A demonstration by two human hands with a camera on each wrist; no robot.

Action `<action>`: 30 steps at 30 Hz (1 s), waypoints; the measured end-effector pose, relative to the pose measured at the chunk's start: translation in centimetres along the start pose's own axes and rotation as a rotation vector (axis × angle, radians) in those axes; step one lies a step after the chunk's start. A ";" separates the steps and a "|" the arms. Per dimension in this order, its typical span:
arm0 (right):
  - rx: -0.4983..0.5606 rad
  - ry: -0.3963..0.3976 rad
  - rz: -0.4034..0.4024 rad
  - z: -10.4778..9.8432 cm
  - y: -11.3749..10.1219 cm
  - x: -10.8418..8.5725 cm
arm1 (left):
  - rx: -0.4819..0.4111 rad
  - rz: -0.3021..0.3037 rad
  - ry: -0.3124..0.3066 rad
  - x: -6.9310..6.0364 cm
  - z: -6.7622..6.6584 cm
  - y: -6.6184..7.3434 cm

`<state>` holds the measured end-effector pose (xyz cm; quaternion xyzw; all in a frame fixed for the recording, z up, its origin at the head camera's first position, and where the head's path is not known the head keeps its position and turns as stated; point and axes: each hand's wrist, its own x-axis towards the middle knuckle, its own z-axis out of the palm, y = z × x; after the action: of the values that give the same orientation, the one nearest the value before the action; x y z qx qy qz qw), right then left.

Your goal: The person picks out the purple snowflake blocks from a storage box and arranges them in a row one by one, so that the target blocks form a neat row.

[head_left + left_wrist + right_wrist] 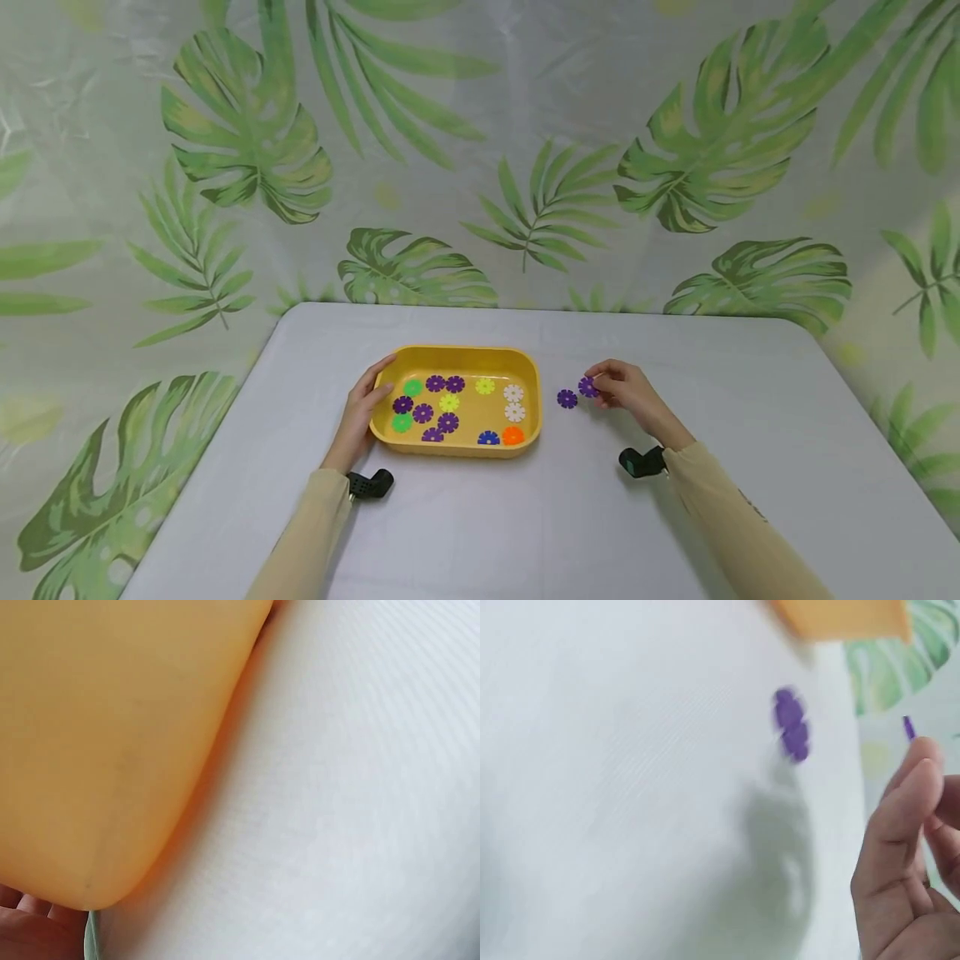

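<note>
A yellow tray (455, 450) stands on the table, with purple, green, yellow, white, blue and orange snowflake discs lying in it. My left hand (360, 412) grips its left side, the thumb over the rim; in the left wrist view the tray (112, 750) hides most of the fingers. To the right of the tray, my right hand (630, 393) pinches a purple snowflake disc (587, 387) between thumb and fingertips. Another purple disc (567, 398) lies flat on the table, between that hand and the tray. The held disc (908, 726) shows edge-on above the fingertips in the right wrist view.
A white cloth covers the table (480, 533). Behind it hangs a leaf-patterned curtain (540, 117). Dark wrist cameras sit under both sleeves, the left one (371, 483) just in front of the tray, the right one (641, 462) over the table.
</note>
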<state>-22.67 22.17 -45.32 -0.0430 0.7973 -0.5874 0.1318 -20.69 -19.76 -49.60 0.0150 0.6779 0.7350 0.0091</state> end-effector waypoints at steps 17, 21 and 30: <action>-0.209 0.088 -0.018 1.5 0.1 0.1 | 0.014 0.010 0.011 -0.3 0.1 0.0; -0.089 0.032 -0.077 3.3 -2.1 0.1 | 0.007 0.004 0.016 -0.2 0.1 0.0; 0.052 -0.197 -0.139 9.7 -5.6 0.4 | -0.006 -0.007 0.017 -0.1 0.1 0.0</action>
<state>-21.02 11.39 -42.76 -0.1521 0.7602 -0.6085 0.1694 -20.58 -19.64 -49.60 0.0062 0.6758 0.7371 0.0059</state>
